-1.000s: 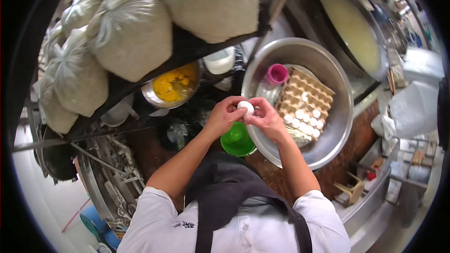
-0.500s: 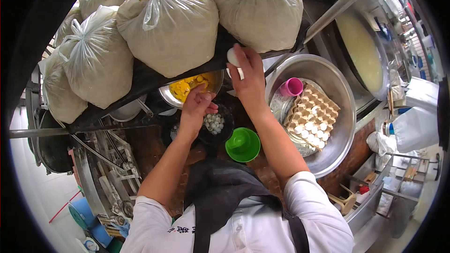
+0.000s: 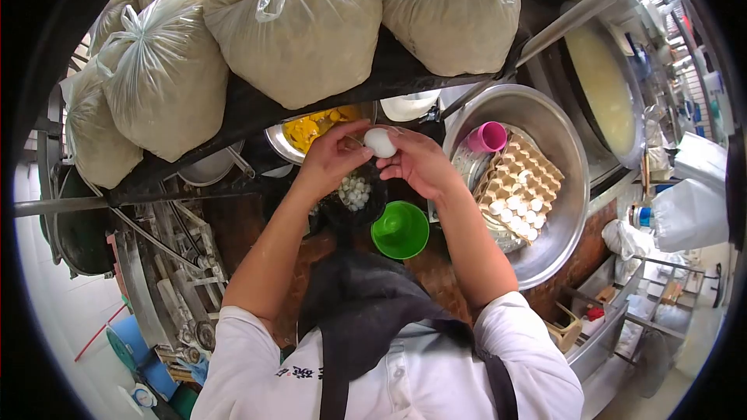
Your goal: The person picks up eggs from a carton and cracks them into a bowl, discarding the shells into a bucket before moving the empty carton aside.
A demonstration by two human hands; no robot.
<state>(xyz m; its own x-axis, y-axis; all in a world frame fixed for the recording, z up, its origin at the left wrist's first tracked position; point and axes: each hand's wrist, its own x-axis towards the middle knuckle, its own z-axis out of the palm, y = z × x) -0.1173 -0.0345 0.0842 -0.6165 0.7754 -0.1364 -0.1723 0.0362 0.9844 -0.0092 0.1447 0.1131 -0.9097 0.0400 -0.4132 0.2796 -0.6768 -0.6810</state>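
– Left hand (image 3: 331, 159) and right hand (image 3: 424, 163), apart half a second ago, have come together. Hazards, biggest first?
– Full bags (image 3: 299, 39) crowd the shelf (image 3: 241, 109) above; a raised knuckle could snag one.
– Next?
– Steel basin (image 3: 572, 210), right of the right arm. Jolt it, and eggs (image 3: 520, 216) could roll off their tray (image 3: 537, 162).
– Then?
– Steel bowl (image 3: 275, 141), partly under the shelf. Yolks (image 3: 310, 129) inside; crushed shell could drop in.
– Smallest?
– White egg (image 3: 379, 142), pinched between both hands' fingers, just right of the bowl. Uneven thumb pressure might burst it; slack fingers could drop it.
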